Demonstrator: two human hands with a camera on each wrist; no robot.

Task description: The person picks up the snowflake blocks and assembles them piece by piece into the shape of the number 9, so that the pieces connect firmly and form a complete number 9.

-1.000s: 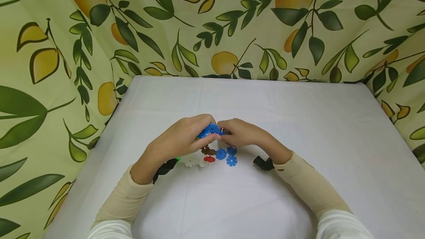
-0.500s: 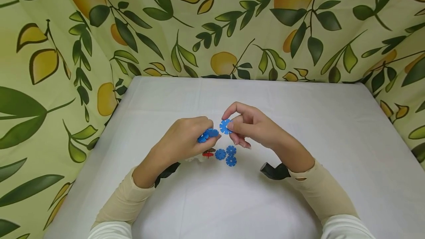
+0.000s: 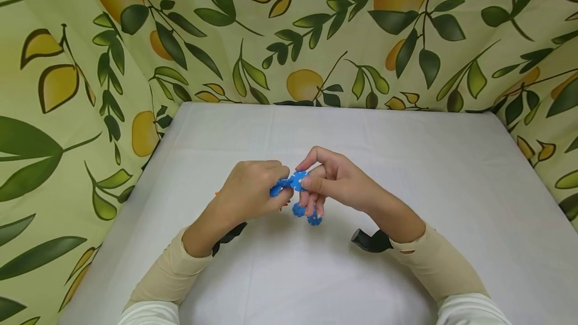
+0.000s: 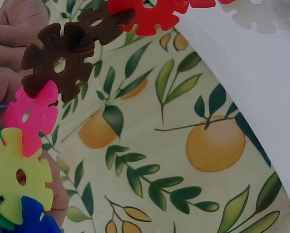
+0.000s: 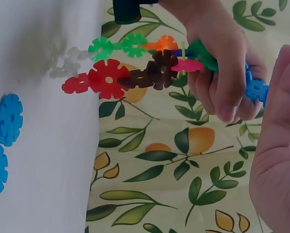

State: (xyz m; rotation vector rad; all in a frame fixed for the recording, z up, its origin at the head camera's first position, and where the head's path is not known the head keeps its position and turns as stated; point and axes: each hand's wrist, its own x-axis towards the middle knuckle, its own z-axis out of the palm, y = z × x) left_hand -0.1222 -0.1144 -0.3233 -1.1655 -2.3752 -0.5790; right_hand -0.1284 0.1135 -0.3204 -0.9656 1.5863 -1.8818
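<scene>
My left hand (image 3: 253, 187) grips a chain of notched snowflake discs. Blue discs (image 3: 276, 189) of it stick out between thumb and forefinger. In the right wrist view the chain hangs in a loop with red (image 5: 109, 79), dark brown (image 5: 164, 69), green (image 5: 134, 44) and clear (image 5: 69, 63) discs. A pink disc (image 4: 34, 116) and a yellow one (image 4: 8, 167) show up close in the left wrist view. With thumb and fingertips my right hand (image 3: 340, 179) pinches a single blue disc (image 3: 297, 181) against the chain's blue end. Whether their slots interlock, I cannot tell.
Loose blue discs (image 3: 314, 219) lie on the white tabletop (image 3: 343, 275) below the right fingers. A black wrist mount (image 3: 371, 240) hangs under the right wrist, another (image 3: 230, 233) under the left. A fruit-print curtain (image 3: 302, 29) stands behind the table.
The right hand first drew away from the left with one blue disc, then brought it back leftward until it meets the chain's blue end. The left hand has stayed nearly in place.
</scene>
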